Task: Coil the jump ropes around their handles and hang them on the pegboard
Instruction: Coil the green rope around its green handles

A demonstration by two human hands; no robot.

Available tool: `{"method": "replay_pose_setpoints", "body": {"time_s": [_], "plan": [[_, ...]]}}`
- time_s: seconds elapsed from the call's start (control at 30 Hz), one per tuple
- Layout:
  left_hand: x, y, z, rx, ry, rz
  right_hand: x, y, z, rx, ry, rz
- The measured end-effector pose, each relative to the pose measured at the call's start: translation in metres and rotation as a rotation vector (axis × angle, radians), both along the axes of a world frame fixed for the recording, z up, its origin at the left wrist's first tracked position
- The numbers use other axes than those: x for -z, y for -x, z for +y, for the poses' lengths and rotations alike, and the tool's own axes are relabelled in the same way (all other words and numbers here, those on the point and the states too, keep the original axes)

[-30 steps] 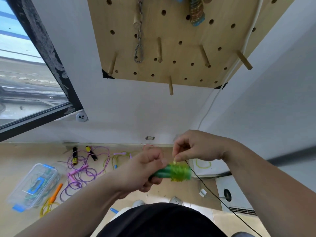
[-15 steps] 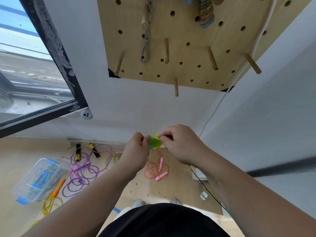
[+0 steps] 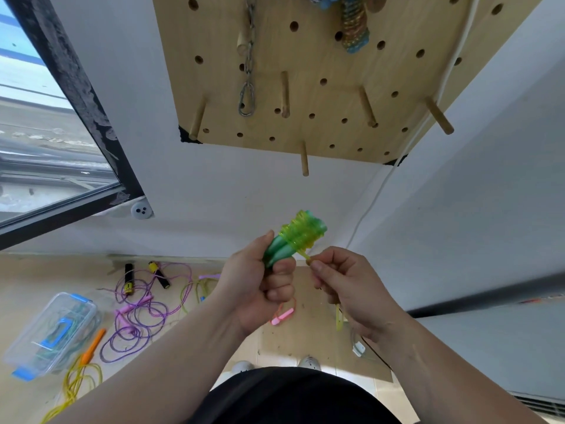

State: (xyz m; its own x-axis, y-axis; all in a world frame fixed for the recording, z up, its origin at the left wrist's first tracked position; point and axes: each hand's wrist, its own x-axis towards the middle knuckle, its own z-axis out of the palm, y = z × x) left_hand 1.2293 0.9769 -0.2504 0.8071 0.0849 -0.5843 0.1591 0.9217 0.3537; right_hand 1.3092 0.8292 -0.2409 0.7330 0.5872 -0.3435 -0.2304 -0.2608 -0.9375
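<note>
Gripping translucent green plastic jump-rope handles [image 3: 276,250] in left hand [image 3: 260,289], centre, below far wooden pegboard [image 3: 321,56]; pinching yellow-green cord tail [image 3: 302,255] with right hand [image 3: 345,286]. Probably needing: holding tension, tucking tail under coils [image 3: 301,234].

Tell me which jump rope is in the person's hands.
The green one, gripped by the left hand; the other ropes lie loose on the floor.

Pale wooden floor [image 3: 36,280], blue-latched clear plastic box [image 3: 49,335] near left, tangled purple rope [image 3: 143,319] right of it, yellow rope [image 3: 73,390] nearest, black-and-yellow handles [image 3: 129,278] far, seemingly a pink rope [image 3: 282,316] further right
</note>
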Motion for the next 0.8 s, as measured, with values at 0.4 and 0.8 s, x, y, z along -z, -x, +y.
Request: {"method": "replay_pose_setpoints", "body": {"time_s": [0.4,0.8], "plan": [[-0.01,0.01,0.004,0.69,-0.767,-0.022,-0.028,-0.076,-0.01,-0.712,0.497,-0.275],[0.04,-0.011,0.0,0.33,-1.434,0.243,-0.019,-0.027,0.05,-0.549,0.666,-0.888]]}}
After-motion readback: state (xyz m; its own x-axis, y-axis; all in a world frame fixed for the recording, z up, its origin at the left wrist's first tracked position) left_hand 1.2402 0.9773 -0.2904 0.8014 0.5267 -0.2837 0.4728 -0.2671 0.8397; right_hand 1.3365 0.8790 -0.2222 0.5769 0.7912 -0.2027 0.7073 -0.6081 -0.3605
